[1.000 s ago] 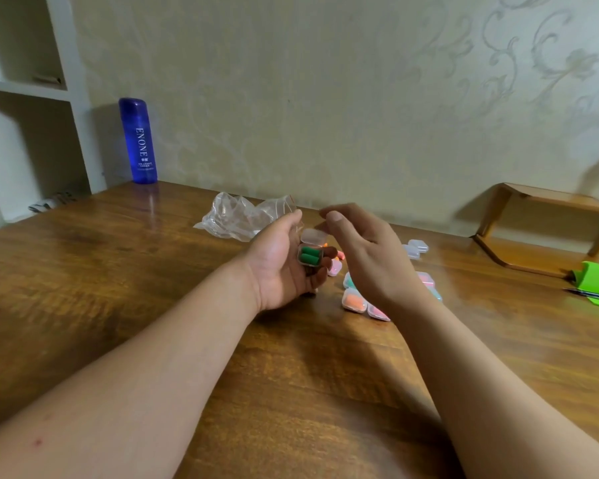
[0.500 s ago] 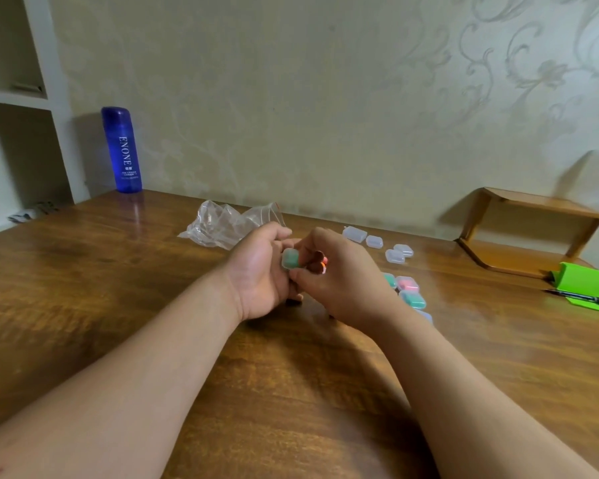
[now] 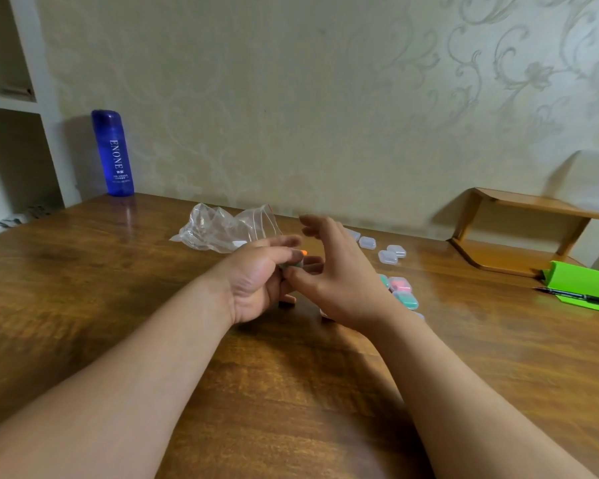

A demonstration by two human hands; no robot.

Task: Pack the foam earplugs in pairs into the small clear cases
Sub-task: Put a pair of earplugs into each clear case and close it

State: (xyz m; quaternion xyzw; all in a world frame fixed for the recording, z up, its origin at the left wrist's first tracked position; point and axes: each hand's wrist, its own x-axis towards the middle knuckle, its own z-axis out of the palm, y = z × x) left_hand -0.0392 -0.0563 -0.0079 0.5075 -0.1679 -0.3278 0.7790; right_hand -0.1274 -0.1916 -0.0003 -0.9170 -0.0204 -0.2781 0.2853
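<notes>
My left hand (image 3: 256,281) grips a small clear case with green earplugs (image 3: 293,265), mostly hidden by my fingers; an orange earplug (image 3: 303,252) shows just past them. My right hand (image 3: 339,278) hovers beside it, fingers spread and relaxed, its thumb close to the case. Right of my hands lie filled cases, a pink one (image 3: 400,283) and a teal one (image 3: 407,299). Several empty clear cases (image 3: 388,256) sit farther back on the wooden table (image 3: 118,305).
A crumpled clear zip bag (image 3: 222,227) lies behind my left hand. A blue bottle (image 3: 112,153) stands at the back left by white shelves. A wooden rack (image 3: 519,229) and a green holder (image 3: 583,281) with a black pen (image 3: 574,294) are at the right.
My right hand has let go of the case and opened, its fingers lifting away. My left hand keeps the case. The camera has shifted slightly.
</notes>
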